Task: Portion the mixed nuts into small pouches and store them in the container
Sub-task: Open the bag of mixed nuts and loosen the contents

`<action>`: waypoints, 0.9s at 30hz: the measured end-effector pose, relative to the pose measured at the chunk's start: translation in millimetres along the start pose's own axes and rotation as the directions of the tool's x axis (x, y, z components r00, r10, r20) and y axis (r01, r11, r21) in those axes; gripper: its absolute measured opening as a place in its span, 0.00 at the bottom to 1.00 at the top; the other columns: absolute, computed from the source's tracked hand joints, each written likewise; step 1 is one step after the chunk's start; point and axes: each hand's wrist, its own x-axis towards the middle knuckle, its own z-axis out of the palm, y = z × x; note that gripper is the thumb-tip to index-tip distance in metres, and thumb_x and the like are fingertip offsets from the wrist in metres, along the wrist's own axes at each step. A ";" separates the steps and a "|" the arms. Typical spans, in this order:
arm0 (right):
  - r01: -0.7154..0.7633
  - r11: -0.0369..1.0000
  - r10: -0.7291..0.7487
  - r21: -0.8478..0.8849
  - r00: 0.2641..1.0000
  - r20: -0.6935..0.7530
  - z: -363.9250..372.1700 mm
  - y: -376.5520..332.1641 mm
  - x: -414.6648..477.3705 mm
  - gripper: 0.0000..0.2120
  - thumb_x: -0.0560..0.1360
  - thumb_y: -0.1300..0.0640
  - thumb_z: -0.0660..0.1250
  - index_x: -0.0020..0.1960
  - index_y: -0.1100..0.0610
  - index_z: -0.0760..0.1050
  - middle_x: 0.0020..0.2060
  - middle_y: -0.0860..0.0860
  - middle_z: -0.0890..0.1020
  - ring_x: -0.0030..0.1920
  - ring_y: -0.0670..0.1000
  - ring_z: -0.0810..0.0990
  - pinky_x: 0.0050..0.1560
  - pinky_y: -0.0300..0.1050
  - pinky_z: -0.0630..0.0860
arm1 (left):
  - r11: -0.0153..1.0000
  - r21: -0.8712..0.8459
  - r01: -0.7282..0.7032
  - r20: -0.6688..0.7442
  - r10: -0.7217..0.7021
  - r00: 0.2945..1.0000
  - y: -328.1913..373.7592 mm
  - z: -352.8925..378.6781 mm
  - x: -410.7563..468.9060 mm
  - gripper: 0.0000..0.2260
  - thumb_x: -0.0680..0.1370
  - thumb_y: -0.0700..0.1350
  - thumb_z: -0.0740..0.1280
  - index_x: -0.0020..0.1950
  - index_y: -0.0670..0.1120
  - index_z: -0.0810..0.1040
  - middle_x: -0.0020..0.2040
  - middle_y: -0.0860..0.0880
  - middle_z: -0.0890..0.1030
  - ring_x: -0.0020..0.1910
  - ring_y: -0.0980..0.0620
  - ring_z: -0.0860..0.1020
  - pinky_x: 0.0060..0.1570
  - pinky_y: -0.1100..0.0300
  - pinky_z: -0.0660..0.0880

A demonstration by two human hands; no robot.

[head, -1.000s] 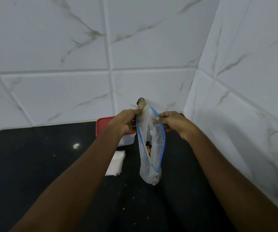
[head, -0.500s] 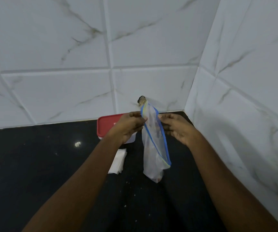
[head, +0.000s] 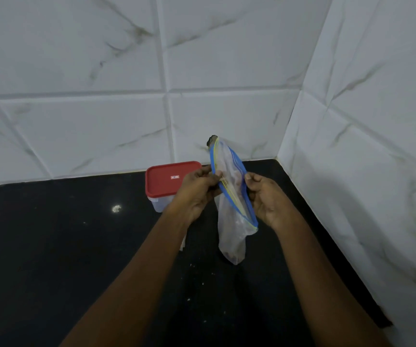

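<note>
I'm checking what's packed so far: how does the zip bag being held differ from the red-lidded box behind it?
The zip bag is soft, clear film with a blue seal strip; the box is rigid, with a red lid on. The zip bag hangs from the left hand and right hand, which pinch its top; the box stands on the black counter. Both have see-through plastic walls.
</note>
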 end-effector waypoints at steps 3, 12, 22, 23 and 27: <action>0.021 0.999 -0.022 -0.045 0.999 -0.040 -6.3 7.7 -6.6 0.09 0.82 0.57 0.61 0.55 0.58 0.79 0.45 0.53 0.85 0.45 0.50 0.84 0.43 0.45 0.81 | 0.991 0.127 0.036 -0.013 -0.035 0.999 -12.2 -5.0 -11.5 0.16 0.78 0.42 0.70 0.65 0.41 0.75 0.52 0.42 0.82 0.42 0.50 0.82 0.42 0.55 0.83; -0.008 0.859 -0.007 -0.511 1.000 -0.027 -17.2 25.6 -47.1 0.10 0.77 0.51 0.69 0.51 0.58 0.80 0.44 0.52 0.86 0.43 0.51 0.86 0.40 0.46 0.84 | 0.891 0.453 0.020 0.075 -0.061 0.995 -27.6 -11.8 -53.6 0.07 0.78 0.43 0.69 0.54 0.41 0.79 0.43 0.46 0.83 0.34 0.55 0.82 0.36 0.62 0.81; -0.036 0.999 0.036 0.006 0.997 -0.066 -13.4 38.0 -46.6 0.09 0.81 0.57 0.62 0.54 0.58 0.79 0.48 0.55 0.85 0.45 0.50 0.86 0.43 0.43 0.83 | 0.984 -0.174 0.024 -0.001 -0.024 1.000 -46.4 -2.5 -55.6 0.05 0.80 0.36 0.64 0.53 0.39 0.78 0.44 0.44 0.84 0.40 0.52 0.84 0.40 0.61 0.81; -0.043 0.998 0.040 -0.048 0.996 -0.078 -14.6 36.4 -48.3 0.08 0.80 0.55 0.64 0.54 0.57 0.79 0.47 0.54 0.85 0.45 0.50 0.85 0.43 0.44 0.83 | 0.986 -0.169 -0.004 -0.009 0.002 1.000 -46.8 -2.6 -54.9 0.05 0.81 0.36 0.63 0.54 0.39 0.78 0.44 0.45 0.84 0.41 0.52 0.84 0.41 0.61 0.81; -0.108 0.880 0.087 -0.462 0.994 -0.066 -23.2 20.1 -60.9 0.11 0.76 0.49 0.70 0.51 0.57 0.78 0.37 0.51 0.83 0.31 0.46 0.80 0.33 0.41 0.79 | 0.995 -0.019 -0.094 -0.055 0.093 0.994 -47.7 -4.2 -54.8 0.09 0.81 0.39 0.64 0.60 0.39 0.77 0.50 0.44 0.84 0.46 0.50 0.84 0.43 0.59 0.82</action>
